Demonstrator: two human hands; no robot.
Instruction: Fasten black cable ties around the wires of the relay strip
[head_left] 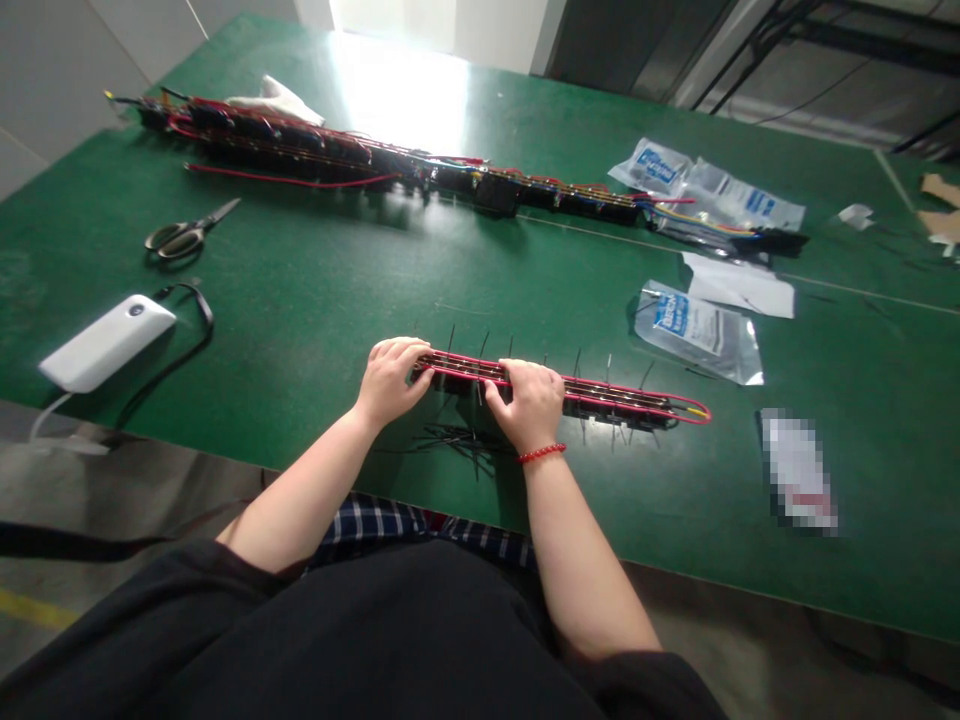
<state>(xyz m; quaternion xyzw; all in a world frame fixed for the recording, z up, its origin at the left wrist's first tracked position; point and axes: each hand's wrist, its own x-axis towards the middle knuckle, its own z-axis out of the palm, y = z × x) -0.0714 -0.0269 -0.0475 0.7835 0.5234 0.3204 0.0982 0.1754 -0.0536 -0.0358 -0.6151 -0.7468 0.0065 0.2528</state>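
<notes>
A long black strip with red wires (pixel 619 395) running along its top lies in front of me on the green table. Thin black cable ties stick out from both its sides. My left hand (pixel 394 380) grips the strip's left end, thumb on the near side and fingers over the far side. Around its middle, my right hand (pixel 531 400) is closed the same way, with a red bead bracelet at the wrist. A loose pile of black cable ties (pixel 465 440) lies on the table between my forearms, just below the strip.
Scissors (pixel 180 238) and a white power bank (pixel 109 342) with a cable lie to the left. Across the back stretches a long wired assembly (pixel 300 145). Plastic bags (pixel 701 330) and a white paper piece (pixel 739 285) lie right, beyond a blurred-out object (pixel 797 470).
</notes>
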